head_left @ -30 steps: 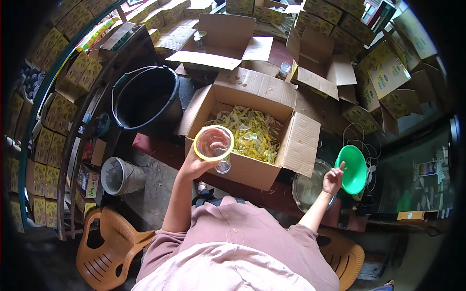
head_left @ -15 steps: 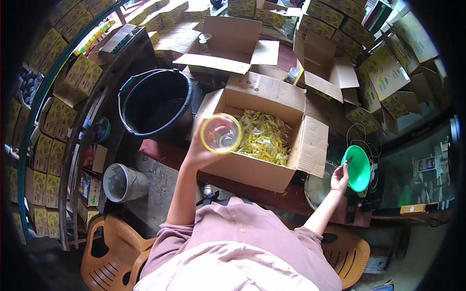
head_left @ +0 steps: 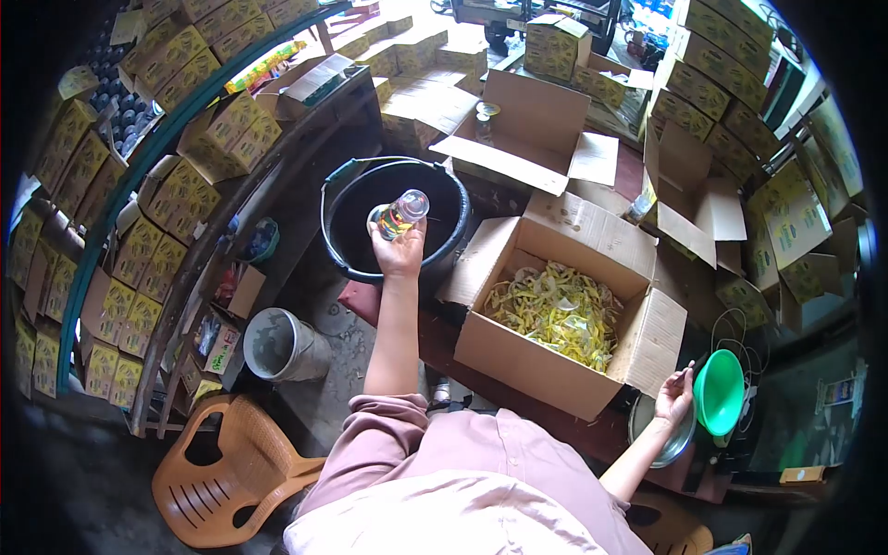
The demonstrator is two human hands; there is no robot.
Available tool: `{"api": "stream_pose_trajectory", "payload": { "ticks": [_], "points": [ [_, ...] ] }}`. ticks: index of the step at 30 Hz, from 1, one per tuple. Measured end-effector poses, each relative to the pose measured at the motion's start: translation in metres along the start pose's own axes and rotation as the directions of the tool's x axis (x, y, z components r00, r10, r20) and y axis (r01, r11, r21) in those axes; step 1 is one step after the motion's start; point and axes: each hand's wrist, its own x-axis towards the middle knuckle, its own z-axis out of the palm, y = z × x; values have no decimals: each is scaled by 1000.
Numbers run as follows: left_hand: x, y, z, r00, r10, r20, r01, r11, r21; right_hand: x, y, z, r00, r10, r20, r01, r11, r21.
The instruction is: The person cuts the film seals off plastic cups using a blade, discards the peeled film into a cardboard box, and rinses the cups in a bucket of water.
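Note:
My left hand (head_left: 400,252) is wrapped round a clear plastic jar (head_left: 403,215) with a coloured label, tilted over the black bucket (head_left: 453,242). Near the green bowl (head_left: 719,392), my right hand (head_left: 674,398) pinches a small dark object, too small to make out. Below that hand lies a round metal basin (head_left: 683,444). Between my hands stands an open cardboard box (head_left: 532,363), holding a heap of yellow and whitish strips (head_left: 560,310).
Open cartons (head_left: 527,120) stand behind the box, one with a clear jar inside. A grey bucket (head_left: 310,347) and an orange chair (head_left: 231,462) are at the lower left. Stacked yellow cartons (head_left: 129,305) line the left side.
My left hand has moved from in front of the cardboard box to over the black bucket, and the jar is now turned with its base up. The view has turned left.

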Motion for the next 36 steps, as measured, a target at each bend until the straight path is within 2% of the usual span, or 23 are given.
{"api": "stream_pose_trajectory", "payload": {
  "ticks": [2,3,4,7,8,12,14,16,18,20,21,22,24,25,27,28,30,31,32,33,34,35,36],
  "points": [
    [5,-2,-10,1000,-8,12,8,1000,10,0,5,11,1000,8,23,-8,999,39],
    [12,3,-23,997,18,78,-21,999,33,2,7,14,1000,1,23,-1,999,36],
    [-9,-10,0,999,49,-19,-49,999,-13,2,7,16,1000,-10,21,9,999,32],
    [-20,-10,7,999,44,-12,-45,982,-181,2,9,29,999,-43,-16,43,999,2],
    [-16,-6,3,994,112,6,-109,982,-153,1,10,35,998,-55,-29,55,998,6],
    [-10,12,3,1000,25,15,-18,931,-364,10,10,42,997,-76,-30,77,996,40],
    [-5,14,3,997,80,-21,-82,938,-337,17,10,42,997,-76,1,76,996,49],
    [-6,10,10,996,72,48,-48,924,-380,21,11,45,995,-102,10,101,993,60],
    [6,20,-3,994,93,-48,-105,911,-398,23,8,41,991,-129,30,126,989,80],
    [7,13,0,987,146,-74,-162,935,-316,22,3,32,986,-167,-16,167,978,122],
    [7,12,2,991,116,-67,-131,935,-329,20,-1,27,982,-186,-30,188,973,131],
    [4,8,2,998,55,42,-32,906,-422,16,-5,22,978,-205,-48,210,968,138],
    [6,2,4,987,-7,163,72,916,-396,11,-17,2,964,-250,-86,261,955,143],
    [9,-2,8,986,-10,167,59,954,-294,7,-24,-6,949,-291,-121,305,945,120],
    [21,-16,17,968,-121,219,149,982,-117,-1,-36,-21,914,-369,-170,385,920,70],
    [20,-37,37,956,-168,238,184,982,-47,-4,-42,-21,857,-399,-327,440,896,58],
    [28,-77,62,935,-254,249,240,967,83,-14,-48,-27,846,-435,-309,456,890,-2],
    [45,-93,60,923,-285,259,228,947,228,-19,-50,-22,832,-449,-325,474,880,-3],
    [65,-109,54,911,-317,265,208,906,369,-21,-51,-25,817,-457,-351,485,875,-11],
    [85,-129,41,875,-323,361,-173,488,856,-22,-52,-31,801,-465,-377,496,868,-18],
    [104,-152,24,836,-394,382,-326,203,923,-24,-54,-34,783,-474,-403,508,861,-26],
    [123,-175,7,792,-462,400,-487,-80,870,-27,-54,-29,786,-477,-393,508,861,-29],
    [136,-200,-4,756,-527,387,-449,13,894,-30,-54,-30,787,-485,-380,509,860,-44]
  ]
}}
